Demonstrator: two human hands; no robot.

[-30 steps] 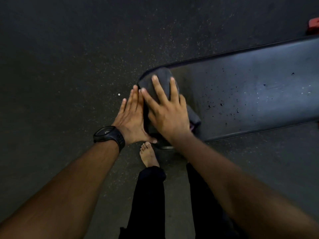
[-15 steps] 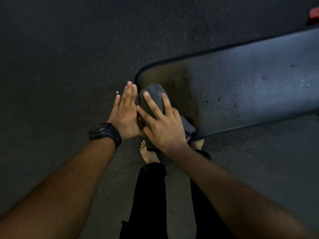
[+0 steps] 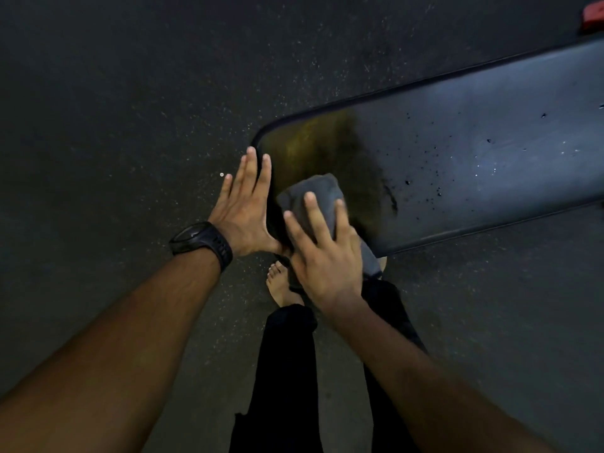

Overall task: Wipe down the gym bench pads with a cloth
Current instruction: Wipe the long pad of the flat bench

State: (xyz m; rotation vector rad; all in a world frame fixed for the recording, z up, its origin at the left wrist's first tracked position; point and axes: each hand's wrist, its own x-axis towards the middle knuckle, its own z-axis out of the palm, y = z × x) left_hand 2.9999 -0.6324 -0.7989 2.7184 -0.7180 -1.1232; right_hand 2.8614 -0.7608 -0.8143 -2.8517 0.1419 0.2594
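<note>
1. Grey cloth (image 3: pixel 310 196): bunched, lying on the left end of the bench pad (image 3: pixel 474 152), near its front corner. One end trailing past the pad's near edge.
2. Right hand (image 3: pixel 327 256): flat on top of the cloth, fingers straight and spread, pressing down.
3. Left hand (image 3: pixel 243 210): fingers straight and held together, laid against the pad's rounded end, thumb stretched toward the right hand. Thumb touching the right hand or not: cannot tell.
4. Hands side by side and close; cloth under the right one only.
5. Pad: dark, glossy, running off to the right. Yellow-brown patch at the end beside the cloth; dark specks scattered over the surface further right.
6. Black watch (image 3: pixel 202 240) on the left wrist.
7. Below the hands: bare foot (image 3: pixel 281 286) on the floor, black trousers (image 3: pixel 287 371) above it.
8. Dark speckled floor (image 3: pixel 130 109) all round. Small red thing (image 3: pixel 593 14) at the top right corner, cut off by the frame, kind unclear.
</note>
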